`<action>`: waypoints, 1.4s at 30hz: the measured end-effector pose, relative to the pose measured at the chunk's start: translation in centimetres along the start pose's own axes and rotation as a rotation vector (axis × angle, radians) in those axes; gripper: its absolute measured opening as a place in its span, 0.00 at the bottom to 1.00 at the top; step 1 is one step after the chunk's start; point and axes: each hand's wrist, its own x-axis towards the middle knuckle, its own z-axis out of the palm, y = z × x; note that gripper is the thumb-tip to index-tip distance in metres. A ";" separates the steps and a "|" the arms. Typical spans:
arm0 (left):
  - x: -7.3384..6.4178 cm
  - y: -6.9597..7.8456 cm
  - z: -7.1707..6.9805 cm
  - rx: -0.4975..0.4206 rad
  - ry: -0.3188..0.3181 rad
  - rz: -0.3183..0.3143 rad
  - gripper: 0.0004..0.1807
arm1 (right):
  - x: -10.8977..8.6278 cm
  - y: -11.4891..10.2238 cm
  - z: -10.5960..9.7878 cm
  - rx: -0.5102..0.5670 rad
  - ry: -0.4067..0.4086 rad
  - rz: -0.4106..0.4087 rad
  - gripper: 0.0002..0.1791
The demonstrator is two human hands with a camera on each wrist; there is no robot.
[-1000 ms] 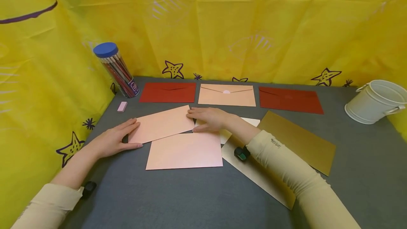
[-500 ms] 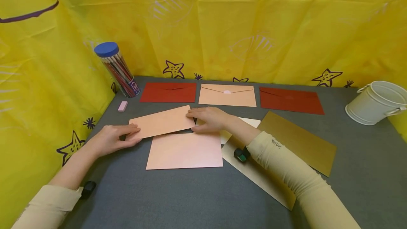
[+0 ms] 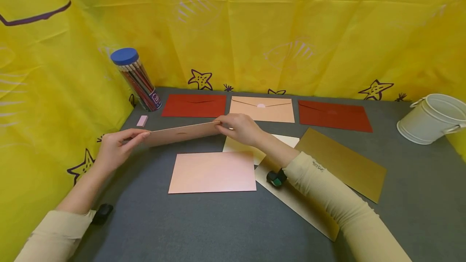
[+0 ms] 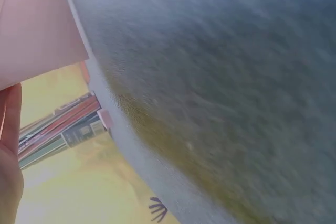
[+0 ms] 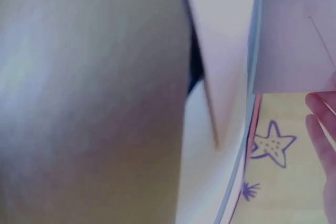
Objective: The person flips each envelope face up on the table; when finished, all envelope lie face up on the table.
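A pale pink envelope (image 3: pixel 182 136) is held by its two ends, tipped up off the table with its flapped side towards me. My left hand (image 3: pixel 115 148) pinches its left end between thumb and fingers. At the other end, my right hand (image 3: pixel 242 128) pinches the upper corner. The left wrist view shows part of the same envelope (image 4: pixel 37 30) above my fingers; in the right wrist view its flap line is visible on the envelope (image 5: pixel 294 51). A second pink envelope (image 3: pixel 212 173) lies flat just in front, and a cream envelope (image 3: pixel 240 146) lies partly under my right forearm.
Two gold envelopes (image 3: pixel 342 165) lie at right, one partly beneath my right arm. Along the back lie a red envelope (image 3: pixel 193 105), a peach envelope (image 3: pixel 260 112) and another red envelope (image 3: pixel 335 116). A pencil tub (image 3: pixel 138 80), an eraser (image 3: pixel 142 121) and a white bucket (image 3: pixel 429 120) stand around.
The pink envelope has come up from lying nearly flat, turning so its flapped side faces me. My left hand went from resting on its end to pinching it; both hands rose slightly.
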 end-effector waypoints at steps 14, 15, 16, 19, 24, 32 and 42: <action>-0.2 -0.9 -1.0 -0.132 -0.327 -0.447 0.12 | -0.4 0.7 0.8 0.222 -0.162 0.236 0.04; -0.3 -1.0 -1.0 -0.129 -0.361 -0.469 0.13 | -0.4 0.8 0.9 0.227 -0.182 0.252 0.04; -0.3 -1.1 -1.1 -0.123 -0.384 -0.486 0.15 | -0.4 0.8 1.0 0.230 -0.194 0.267 0.04; -0.2 -1.3 -1.1 -0.121 -0.386 -0.550 0.19 | -0.3 0.6 1.1 0.272 -0.186 0.337 0.05; 0.3 -1.2 -0.9 -0.163 -0.284 -0.735 0.30 | 0.1 -0.1 1.6 0.463 -0.126 0.557 0.08; 0.7 -1.2 0.0 -0.035 -0.325 -0.829 0.35 | 0.1 -1.0 2.6 0.506 -0.193 0.743 0.09; 0.6 -1.6 0.6 0.014 -0.421 -0.833 0.37 | 0.3 -1.4 2.6 0.531 -0.222 0.819 0.11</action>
